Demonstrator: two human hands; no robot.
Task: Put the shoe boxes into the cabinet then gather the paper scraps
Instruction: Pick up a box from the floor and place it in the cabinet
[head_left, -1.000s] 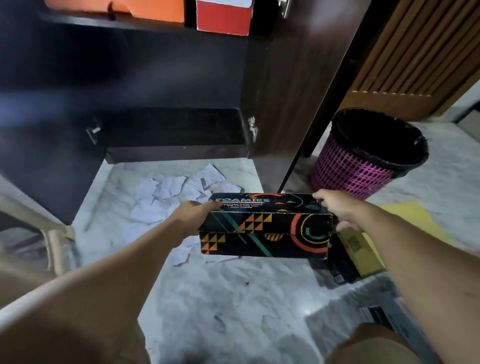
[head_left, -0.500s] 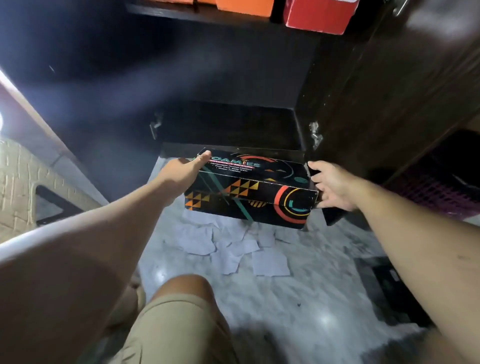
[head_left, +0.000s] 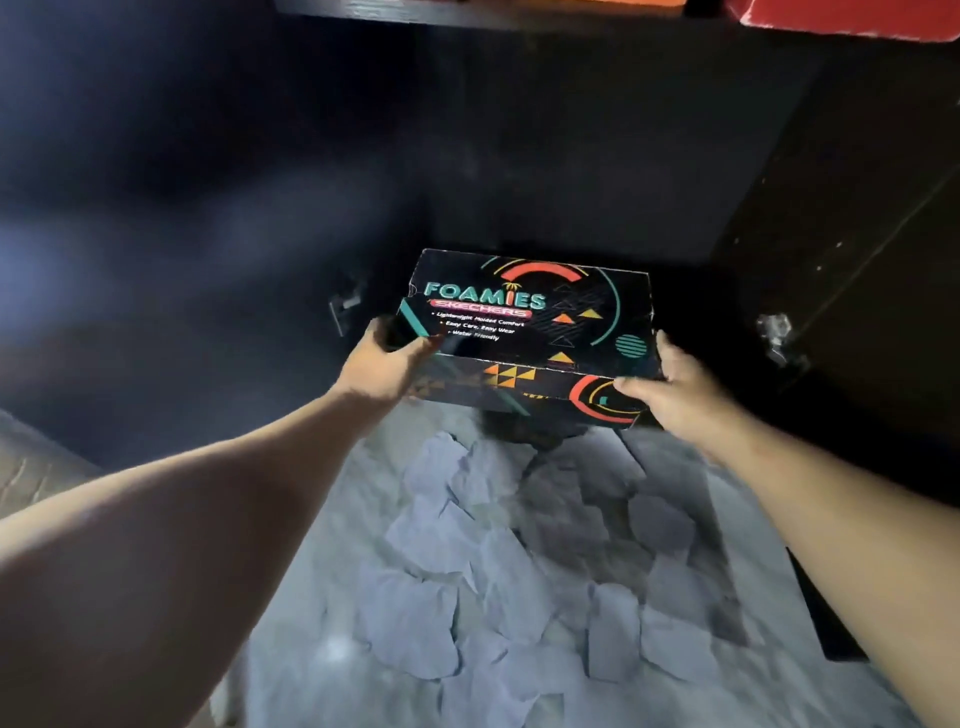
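Note:
A black shoe box (head_left: 530, 322) with colourful shapes and "FOAMIES" lettering is held level at the mouth of the dark cabinet's (head_left: 571, 197) bottom compartment. My left hand (head_left: 384, 364) grips its left end, and my right hand (head_left: 675, 389) grips its front right corner. The box's far end reaches into the opening; whether it rests on the cabinet floor is unclear. Several white paper scraps (head_left: 498, 571) lie scattered on the marble floor just below the box, between my arms.
A red box (head_left: 852, 21) sits on the shelf above, at the top right, with an orange box edge (head_left: 571, 2) beside it. Open cabinet doors (head_left: 857, 260) flank the opening on both sides. A dark flat object (head_left: 826, 623) lies on the floor at the right.
Both hands have carried the shoe box forward and down from over the floor into the cabinet's lower opening. The view has closed in on the cabinet; the pink bin is out of sight.

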